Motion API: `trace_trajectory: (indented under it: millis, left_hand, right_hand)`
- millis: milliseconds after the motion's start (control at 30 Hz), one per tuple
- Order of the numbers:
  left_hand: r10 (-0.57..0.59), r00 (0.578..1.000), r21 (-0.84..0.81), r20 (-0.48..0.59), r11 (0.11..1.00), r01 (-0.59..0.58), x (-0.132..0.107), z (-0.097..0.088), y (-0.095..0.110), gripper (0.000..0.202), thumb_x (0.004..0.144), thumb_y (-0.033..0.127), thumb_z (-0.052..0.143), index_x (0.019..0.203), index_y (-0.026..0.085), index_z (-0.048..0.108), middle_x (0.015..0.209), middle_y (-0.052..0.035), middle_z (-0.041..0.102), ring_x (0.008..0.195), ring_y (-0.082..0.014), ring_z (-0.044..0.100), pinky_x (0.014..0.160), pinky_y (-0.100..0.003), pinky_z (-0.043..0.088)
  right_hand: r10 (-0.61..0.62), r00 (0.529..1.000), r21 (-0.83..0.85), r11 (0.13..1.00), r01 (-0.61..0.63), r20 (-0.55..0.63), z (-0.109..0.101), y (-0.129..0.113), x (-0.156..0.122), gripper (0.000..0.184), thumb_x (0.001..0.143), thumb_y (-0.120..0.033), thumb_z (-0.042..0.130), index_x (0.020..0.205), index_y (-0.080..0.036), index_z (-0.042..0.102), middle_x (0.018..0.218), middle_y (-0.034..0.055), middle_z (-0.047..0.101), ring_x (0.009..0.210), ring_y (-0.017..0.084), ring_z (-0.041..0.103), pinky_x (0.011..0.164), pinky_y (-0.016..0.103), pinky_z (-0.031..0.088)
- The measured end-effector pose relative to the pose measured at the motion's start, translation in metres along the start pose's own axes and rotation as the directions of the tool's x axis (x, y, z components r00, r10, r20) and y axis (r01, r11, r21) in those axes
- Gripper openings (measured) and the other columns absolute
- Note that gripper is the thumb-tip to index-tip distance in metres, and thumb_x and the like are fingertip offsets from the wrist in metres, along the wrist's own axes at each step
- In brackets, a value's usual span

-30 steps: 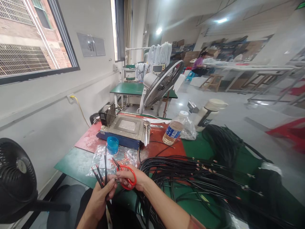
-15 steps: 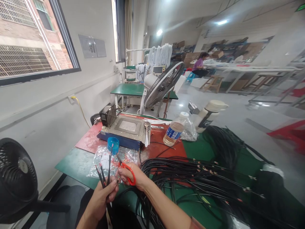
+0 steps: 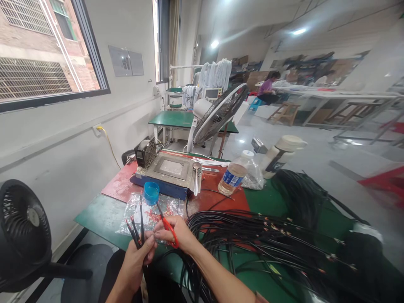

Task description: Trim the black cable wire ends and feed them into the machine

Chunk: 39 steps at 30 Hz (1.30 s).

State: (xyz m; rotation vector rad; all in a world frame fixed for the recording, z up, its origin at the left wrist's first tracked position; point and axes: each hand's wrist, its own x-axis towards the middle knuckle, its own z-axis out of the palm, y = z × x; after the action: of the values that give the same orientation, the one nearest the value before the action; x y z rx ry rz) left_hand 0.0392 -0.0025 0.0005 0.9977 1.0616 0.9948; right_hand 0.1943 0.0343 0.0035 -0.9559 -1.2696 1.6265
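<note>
From my end of the feed, I had the left hand [image 3: 138,257] closed around a few black cables [image 3: 142,222], their tips, some showing red, pointing up and away. The right hand [image 3: 174,234] had its grip clasped on a pair of red scissors [image 3: 171,231], blades forward. The fingertips of both hands sat close together; whatever lay between them was too small for me to make out.

Just beyond, a clear plastic bag [image 3: 130,207] lay on the green counter [image 3: 87,218], strewn with red scraps [image 3: 154,216], with a blue cup [image 3: 151,194] at its far edge. Behind the cup stood a machine [image 3: 170,168] with a blue base, a spoon [image 3: 197,171] resting on its right side. Further right stood a bottle [image 3: 234,176]; its blue label [image 3: 232,179] carried white writing that I couldn't read. Past it was a white jug [image 3: 283,155]. A heap of dark cords [image 3: 233,223] spread across the right of the counter. At far left stood a black fan [image 3: 25,235], the badge [image 3: 31,213] on its hub illegible. The notice [image 3: 126,61] on the wall was also unreadable.
</note>
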Motion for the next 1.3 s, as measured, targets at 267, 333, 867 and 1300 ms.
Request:
trace_trajectory:
  millis: [267, 333, 867, 1300]
  left_hand:
    - [-0.015, 1.000, -0.051, -0.013, 0.999, 0.014, 0.001, -0.002, -0.003, 0.032, 0.080, 0.043, 0.062, 0.069, 0.013, 0.061, 0.047, 0.0047, 0.039, 0.045, -0.0065, 0.027, 0.043, -0.021, 0.016]
    - [-0.026, 1.000, -0.104, -0.014, 0.994, 0.024, 0.001, -0.004, -0.003, 0.031, 0.080, 0.042, 0.062, 0.069, 0.013, 0.061, 0.048, 0.0048, 0.039, 0.045, -0.0061, 0.026, 0.043, -0.020, 0.017]
    - [-0.100, 0.991, -0.254, -0.089, 0.964, 0.075, -0.001, -0.001, 0.003, 0.021, 0.074, 0.033, 0.071, 0.077, 0.013, 0.068, 0.063, -0.0016, 0.059, 0.056, -0.0100, 0.050, 0.052, -0.018, 0.041]
    - [-0.346, 0.938, -0.672, 0.037, 0.685, 0.279, 0.005, -0.015, -0.003, 0.010, 0.077, 0.018, 0.068, 0.085, 0.013, 0.068, 0.073, -0.0055, 0.068, 0.065, -0.0167, 0.067, 0.060, -0.023, 0.053]
  right_hand:
    - [0.035, 0.994, 0.033, 0.999, -0.032, -0.099, 0.001, 0.000, 0.002, 0.042, 0.061, -0.053, 0.072, 0.073, -0.012, 0.066, 0.046, -0.0055, 0.045, 0.039, 0.005, 0.035, 0.039, 0.018, 0.025]
    - [0.065, 0.994, 0.077, 0.995, -0.058, -0.085, -0.002, -0.001, 0.002, 0.043, 0.058, -0.051, 0.075, 0.074, -0.012, 0.066, 0.046, -0.0058, 0.047, 0.038, 0.004, 0.035, 0.038, 0.018, 0.025]
    - [-0.162, 0.978, -0.248, 0.961, 0.125, -0.134, 0.000, 0.003, 0.002, 0.033, 0.070, -0.047, 0.068, 0.066, -0.015, 0.062, 0.055, -0.0021, 0.050, 0.049, 0.009, 0.040, 0.047, 0.021, 0.030]
    - [-0.667, 0.454, -0.732, -0.206, 0.649, 0.591, 0.024, 0.004, -0.013, 0.018, 0.091, -0.015, 0.043, 0.098, -0.014, 0.060, 0.073, 0.0042, 0.065, 0.068, 0.014, 0.057, 0.054, 0.028, 0.032]
